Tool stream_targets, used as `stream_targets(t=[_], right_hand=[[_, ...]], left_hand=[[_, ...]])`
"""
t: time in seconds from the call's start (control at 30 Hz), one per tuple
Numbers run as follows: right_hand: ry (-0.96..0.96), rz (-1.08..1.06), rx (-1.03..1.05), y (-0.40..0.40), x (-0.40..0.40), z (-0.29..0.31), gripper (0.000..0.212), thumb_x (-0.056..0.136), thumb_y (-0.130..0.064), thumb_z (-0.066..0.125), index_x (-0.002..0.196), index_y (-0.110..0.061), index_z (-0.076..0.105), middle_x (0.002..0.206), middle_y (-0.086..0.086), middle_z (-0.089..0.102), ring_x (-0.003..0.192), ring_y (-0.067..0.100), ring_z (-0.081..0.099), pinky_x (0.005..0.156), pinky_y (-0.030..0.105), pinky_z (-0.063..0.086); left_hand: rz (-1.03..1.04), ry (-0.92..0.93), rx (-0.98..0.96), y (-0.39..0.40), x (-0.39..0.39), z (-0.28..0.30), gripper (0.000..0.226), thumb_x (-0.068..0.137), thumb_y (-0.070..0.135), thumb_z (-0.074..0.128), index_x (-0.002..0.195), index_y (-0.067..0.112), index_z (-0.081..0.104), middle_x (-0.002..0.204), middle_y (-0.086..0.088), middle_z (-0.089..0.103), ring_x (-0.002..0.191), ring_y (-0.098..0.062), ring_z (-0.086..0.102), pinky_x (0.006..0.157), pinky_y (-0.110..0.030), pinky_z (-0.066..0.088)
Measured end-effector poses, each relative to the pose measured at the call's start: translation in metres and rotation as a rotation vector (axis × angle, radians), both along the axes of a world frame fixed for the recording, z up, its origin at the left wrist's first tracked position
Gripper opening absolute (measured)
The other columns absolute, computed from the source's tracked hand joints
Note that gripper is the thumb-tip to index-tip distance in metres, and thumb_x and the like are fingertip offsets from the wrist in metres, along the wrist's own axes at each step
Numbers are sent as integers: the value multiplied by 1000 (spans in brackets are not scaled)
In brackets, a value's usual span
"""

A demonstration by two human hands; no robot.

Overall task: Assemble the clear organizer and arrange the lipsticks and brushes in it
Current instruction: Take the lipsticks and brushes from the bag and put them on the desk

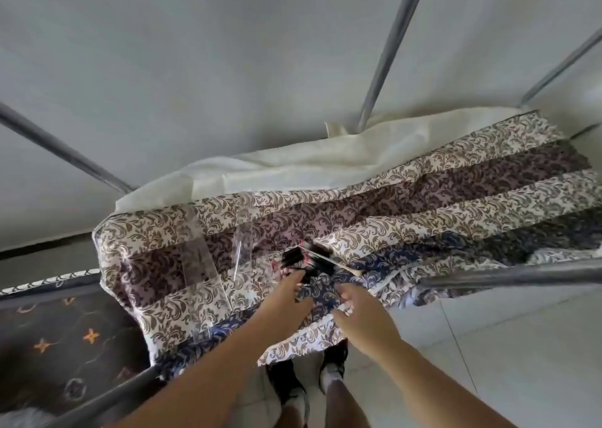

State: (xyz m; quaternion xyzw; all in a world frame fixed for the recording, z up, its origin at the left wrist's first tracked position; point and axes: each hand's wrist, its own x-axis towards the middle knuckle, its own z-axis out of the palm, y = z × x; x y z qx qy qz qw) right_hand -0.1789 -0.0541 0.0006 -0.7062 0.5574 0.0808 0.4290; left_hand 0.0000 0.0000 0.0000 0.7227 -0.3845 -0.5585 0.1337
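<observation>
Clear acrylic organizer panels (198,264): unassembled, flat on the patterned quilt, left of centre; a narrower clear piece (243,245) lies just right of them. Dark lipsticks and brushes (304,260): heaped mid-quilt, likely tipped out for sorting. Left hand (288,292): fingers extended, apart, tips reaching the heap's near side. Right hand (355,307): near edge, fingers loosely bent, holding nothing evident. Brown floral quilt (423,180): open room far and right. Grey metal rail (508,276) bounds the right side.
</observation>
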Motion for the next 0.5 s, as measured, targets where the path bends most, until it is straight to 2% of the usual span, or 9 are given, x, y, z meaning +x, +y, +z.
stream_targets(t=[0.03,0.07,0.1,0.13,0.17,0.2,0.27,0.37,0.5], right_hand=[[-6,4,-61,-12,8,-17,46,92,-30,59,137,-29,51,122,-9,59,106,7,59,88,31,53],[-14,7,-102,-23,15,-31,42,90,-28,58,132,-29,54,113,-11,59,98,6,59,81,30,54],[-16,21,-146,-36,23,-45,38,89,-26,57,126,-28,56,107,-11,59,91,6,59,76,29,54],[2,42,-170,-50,30,-56,33,87,-26,57,121,-26,58,103,-9,58,89,8,58,74,30,54],[20,81,-207,-60,36,-70,31,86,-25,57,117,-24,57,102,-5,58,89,11,58,75,33,55],[39,122,-236,-67,40,-83,33,85,-25,58,118,-23,57,103,-3,57,92,15,58,77,35,55],[75,214,-313,-77,44,-106,45,84,-26,60,128,-22,52,110,-1,55,102,19,54,86,37,52],[130,392,-429,-85,51,-132,54,82,-28,67,132,-19,49,114,4,53,103,26,53,84,39,52],[177,452,-455,-87,62,-147,50,77,-28,74,119,-18,49,108,6,58,96,27,58,68,35,51]], left_hand=[[21,-29,-31,-9,-1,-15,66,100,29,57,158,35,25,141,6,53,61,6,58,47,-12,43],[43,-74,-46,-16,0,-29,69,99,26,58,158,35,24,140,6,52,66,3,60,50,-12,46],[21,-127,-74,-23,1,-44,73,97,23,60,159,33,22,147,5,48,85,-1,64,65,-13,53],[-19,-185,-96,-29,3,-56,77,95,21,63,159,30,20,155,4,40,113,-9,61,88,-21,54],[-62,-260,-113,-33,4,-72,82,93,18,65,160,26,18,160,3,34,134,-16,48,110,-32,46],[-112,-345,-112,-37,5,-84,87,90,17,69,160,24,17,162,3,30,145,-19,34,119,-39,34],[-237,-548,-104,-45,14,-106,93,86,24,75,159,20,18,162,1,29,150,-22,24,122,-43,23],[-409,-764,-109,-56,26,-125,91,80,35,79,153,16,27,151,-3,40,140,-27,33,117,-42,24],[-560,-898,-159,-72,27,-135,58,80,33,72,131,17,49,130,-4,54,126,-27,42,110,-43,21]])
